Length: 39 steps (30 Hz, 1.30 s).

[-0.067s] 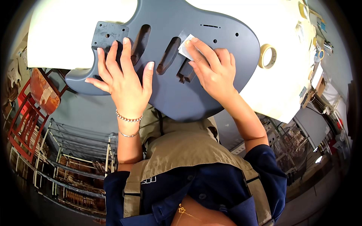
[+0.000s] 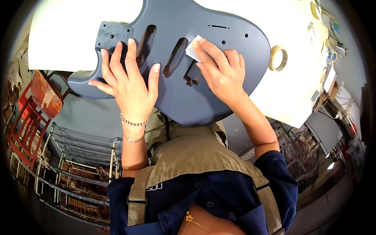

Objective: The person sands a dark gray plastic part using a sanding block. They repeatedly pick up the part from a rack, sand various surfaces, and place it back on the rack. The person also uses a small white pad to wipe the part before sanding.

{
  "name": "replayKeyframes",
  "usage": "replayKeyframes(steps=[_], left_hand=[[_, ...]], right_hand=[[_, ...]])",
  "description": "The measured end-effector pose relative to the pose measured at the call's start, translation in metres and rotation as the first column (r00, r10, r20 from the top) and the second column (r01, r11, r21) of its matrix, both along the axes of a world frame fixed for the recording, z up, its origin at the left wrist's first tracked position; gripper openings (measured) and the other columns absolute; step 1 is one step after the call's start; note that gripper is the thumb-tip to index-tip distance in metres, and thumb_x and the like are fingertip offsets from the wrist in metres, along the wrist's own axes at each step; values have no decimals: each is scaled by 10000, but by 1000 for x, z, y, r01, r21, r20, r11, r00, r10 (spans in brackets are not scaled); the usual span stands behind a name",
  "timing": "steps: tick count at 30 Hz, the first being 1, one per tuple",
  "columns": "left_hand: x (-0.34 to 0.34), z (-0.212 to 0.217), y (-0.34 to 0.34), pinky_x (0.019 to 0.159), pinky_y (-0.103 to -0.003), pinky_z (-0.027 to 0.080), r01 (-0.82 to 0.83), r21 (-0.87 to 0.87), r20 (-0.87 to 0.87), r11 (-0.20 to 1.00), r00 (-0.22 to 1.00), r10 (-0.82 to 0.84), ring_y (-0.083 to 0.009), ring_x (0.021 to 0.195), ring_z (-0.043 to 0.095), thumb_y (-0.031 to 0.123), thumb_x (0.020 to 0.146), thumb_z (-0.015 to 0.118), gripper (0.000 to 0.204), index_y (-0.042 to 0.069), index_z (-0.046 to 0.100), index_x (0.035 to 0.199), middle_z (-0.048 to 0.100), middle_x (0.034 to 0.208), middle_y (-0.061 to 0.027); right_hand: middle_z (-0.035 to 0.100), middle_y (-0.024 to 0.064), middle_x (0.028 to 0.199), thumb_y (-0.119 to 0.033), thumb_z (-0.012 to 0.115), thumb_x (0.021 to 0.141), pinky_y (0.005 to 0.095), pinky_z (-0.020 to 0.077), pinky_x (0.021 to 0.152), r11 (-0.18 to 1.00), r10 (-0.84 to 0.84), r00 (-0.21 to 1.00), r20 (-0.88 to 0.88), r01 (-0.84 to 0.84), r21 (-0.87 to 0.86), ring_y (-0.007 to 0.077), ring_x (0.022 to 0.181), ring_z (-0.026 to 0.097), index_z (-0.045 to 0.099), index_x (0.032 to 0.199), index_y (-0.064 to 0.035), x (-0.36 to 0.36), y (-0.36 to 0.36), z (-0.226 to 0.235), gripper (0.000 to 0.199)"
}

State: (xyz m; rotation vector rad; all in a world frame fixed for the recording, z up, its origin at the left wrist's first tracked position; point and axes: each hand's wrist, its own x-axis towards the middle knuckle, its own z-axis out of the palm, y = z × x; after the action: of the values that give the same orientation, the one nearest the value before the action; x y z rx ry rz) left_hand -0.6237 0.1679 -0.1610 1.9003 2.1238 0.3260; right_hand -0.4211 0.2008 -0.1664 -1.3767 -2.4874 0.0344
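A matte grey-blue electric guitar body (image 2: 219, 24) lies over the near edge of a pale-covered table, with a dark neck pocket, two slanted pickup slots and a stepped cavity. My left hand (image 2: 131, 82) rests flat on its left part with fingers spread, the fingertips by the neck pocket (image 2: 111, 35). Between the fingers and thumb of my right hand (image 2: 225, 74) is a small folded piece of whitish sandpaper (image 2: 192, 50). It presses on the surface between the second pickup slot (image 2: 175, 58) and the stepped cavity (image 2: 192, 74). My fingers cover part of the sheet.
A roll of tan masking tape (image 2: 278, 58) lies on the table cover (image 2: 290, 94), right of the body. Past it, tools and small items crowd the right edge. Below left stand a red chair (image 2: 29, 129) and a metal rack (image 2: 78, 172); a fan (image 2: 301, 154) is at lower right.
Hardly anything differs. My right hand and the sandpaper have shifted very slightly upward; my left hand stays put on the guitar body.
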Motion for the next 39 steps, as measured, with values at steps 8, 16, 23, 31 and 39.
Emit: replayKeyframes(steps=[8,16,23,31,39], left_hand=[[-1,-1,0,942,-692,-99,3,6,-17,1000,1000,-3,-348,1329,166,448,844,518,591,97,426,1311,364,1347,-135],[1,-1,-2,935,-706,-81,9,1,-27,1000,1000,-9,-352,1328,162,452,846,512,605,102,402,1327,359,1349,-135],[2,5,2,928,-718,-68,35,23,34,999,999,-36,-353,1335,135,454,837,526,584,141,426,1320,313,1377,-153],[39,10,24,944,-709,-51,206,8,-69,979,976,-205,-383,1342,103,483,823,533,509,336,447,1303,216,1446,-131],[2,5,19,942,-706,-60,95,-18,-60,995,994,-96,-334,1352,159,436,870,489,649,49,330,1366,314,1423,-95]], right_hand=[[553,-84,1136,-142,708,596,262,348,616,1000,-12,1000,-18,12,-22,149,724,429,656,1040,-131,-2,1,1,448],[543,-94,1130,-147,716,598,265,353,619,1000,-4,1000,-19,4,-20,153,725,420,649,1049,-131,-2,1,1,456],[556,-28,1127,-120,697,641,273,381,645,998,-42,998,-46,39,-52,169,731,439,640,1086,-130,4,0,15,449],[568,31,1076,-84,701,634,272,420,589,990,-141,970,-200,132,-58,176,663,452,619,1126,-187,18,-2,22,510],[570,-101,1100,-126,702,595,244,377,586,992,-23,1000,5,22,126,136,665,403,658,1060,-169,-9,3,-7,470]])
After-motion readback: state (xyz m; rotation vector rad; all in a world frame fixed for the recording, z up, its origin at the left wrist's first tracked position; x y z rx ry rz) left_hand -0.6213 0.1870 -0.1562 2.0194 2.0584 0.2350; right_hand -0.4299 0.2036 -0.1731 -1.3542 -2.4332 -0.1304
